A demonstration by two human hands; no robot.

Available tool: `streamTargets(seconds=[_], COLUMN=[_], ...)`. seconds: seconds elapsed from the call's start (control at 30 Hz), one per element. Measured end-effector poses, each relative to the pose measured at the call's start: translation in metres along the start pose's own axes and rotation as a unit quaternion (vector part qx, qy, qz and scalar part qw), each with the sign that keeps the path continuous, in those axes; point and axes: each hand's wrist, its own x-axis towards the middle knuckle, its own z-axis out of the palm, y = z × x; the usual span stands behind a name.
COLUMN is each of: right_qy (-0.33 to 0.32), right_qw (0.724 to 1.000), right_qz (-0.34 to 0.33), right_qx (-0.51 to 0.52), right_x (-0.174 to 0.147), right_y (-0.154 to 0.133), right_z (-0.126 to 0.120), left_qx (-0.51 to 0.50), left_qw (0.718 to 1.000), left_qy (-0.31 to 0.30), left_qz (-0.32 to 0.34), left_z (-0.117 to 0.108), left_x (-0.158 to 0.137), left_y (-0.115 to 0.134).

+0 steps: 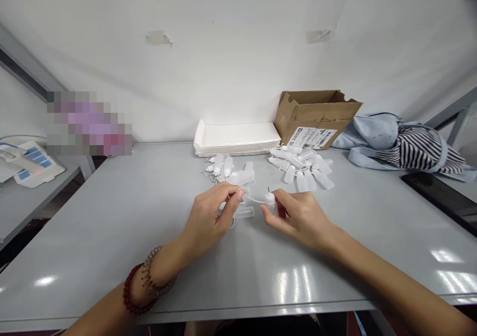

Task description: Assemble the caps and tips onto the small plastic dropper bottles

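Observation:
My right hand [301, 215] grips a small translucent needle-tip squeeze bottle [271, 206] upright, its white top and thin dark needle pointing up. A thin white strap [255, 200] runs left from the bottle's neck. Its far end is pinched between the thumb and finger of my left hand [208, 215], and whatever sits at that end is mostly hidden. Under and behind my left fingertips lie several similar bottles [244, 211] on the grey table. Another group of capped bottles with straps [223, 167] lies just beyond.
A heap of translucent bottles [307, 164] lies at the back right, before an open cardboard box [320, 120]. A stack of white sheets [238, 137] stands by the wall. Blue and striped cloth [406, 144] and a black phone-like slab [439, 197] are far right. A scale-like device [33, 164] stands left.

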Motion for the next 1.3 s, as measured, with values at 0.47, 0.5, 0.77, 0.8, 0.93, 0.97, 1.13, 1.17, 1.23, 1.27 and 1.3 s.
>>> streamTargets(seconds=[0.47,0.5,0.77,0.8,0.93,0.97,1.13,1.17,1.23,1.27,1.3], right_qy=[-0.188,-0.189,-0.167,-0.161,-0.155,-0.156,-0.169,-0.172,-0.177,-0.178,-0.179], right_qw=[0.980,0.980,0.984,0.985,0.986,0.986,0.984,0.983,0.983,0.982,0.982], right_qz=[-0.060,-0.058,-0.067,-0.067,-0.067,-0.067,-0.063,-0.061,-0.055,-0.052,-0.050], right_qx=[-0.023,-0.022,-0.006,-0.005,-0.002,-0.001,0.011,0.013,0.016,0.017,0.019], right_x=[0.001,0.001,0.000,0.000,0.000,0.000,-0.001,-0.001,0.000,0.000,0.000], right_y=[-0.009,-0.009,-0.009,-0.009,-0.010,-0.010,-0.012,-0.012,-0.013,-0.013,-0.013], right_z=[-0.004,-0.004,-0.004,-0.004,-0.004,-0.004,-0.006,-0.007,-0.008,-0.008,-0.008], left_qx=[-0.047,-0.050,-0.098,-0.107,-0.129,-0.131,-0.132,-0.130,-0.130,-0.131,-0.133], left_qw=[0.987,0.987,0.981,0.979,0.975,0.975,0.974,0.974,0.973,0.973,0.973], left_qy=[-0.148,-0.149,-0.167,-0.169,-0.172,-0.173,-0.180,-0.182,-0.184,-0.184,-0.183], left_qz=[0.046,0.044,-0.022,-0.031,-0.047,-0.048,-0.047,-0.047,-0.047,-0.048,-0.049], left_z=[0.003,0.002,0.000,0.000,0.000,0.000,-0.001,-0.001,-0.001,-0.002,-0.002], left_x=[-0.002,-0.002,-0.002,-0.001,0.000,0.000,0.001,0.001,0.001,0.002,0.002], left_y=[-0.001,-0.001,0.003,0.003,0.004,0.004,0.004,0.005,0.005,0.005,0.004])
